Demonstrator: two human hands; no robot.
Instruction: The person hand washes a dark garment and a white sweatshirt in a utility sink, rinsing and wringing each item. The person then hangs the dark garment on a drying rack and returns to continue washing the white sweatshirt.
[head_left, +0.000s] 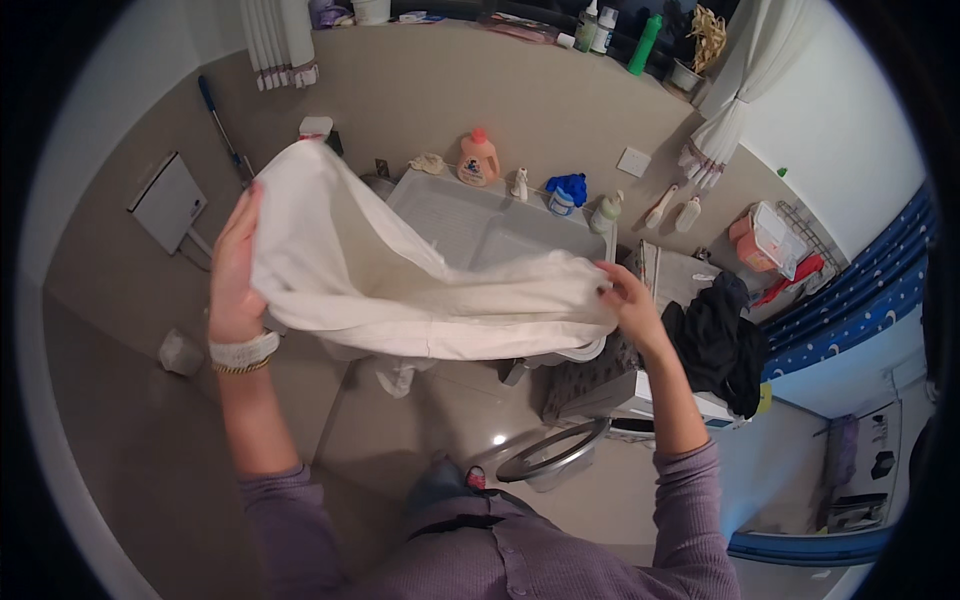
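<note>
A white cloth garment (442, 307), its exact kind unclear, is stretched out between my two hands in front of the grey laundry sink (450, 206). My left hand (236, 262), with a pale bracelet and a beaded one at the wrist, is at the raised left side of the cloth; its fingers are partly hidden behind the fabric. With bent fingers, my right hand (628, 304) grips the bunched right end. Between them the cloth sags open in a wide fold and covers the front part of the sink.
A pink detergent bottle (478, 159), a white spray bottle (520, 184) and a pump bottle (606, 213) line the sink. Dark clothes (716, 341) lie on the washing machine (630, 397) at right, whose round door (559, 454) hangs open. Two brushes (675, 210) hang on the wall.
</note>
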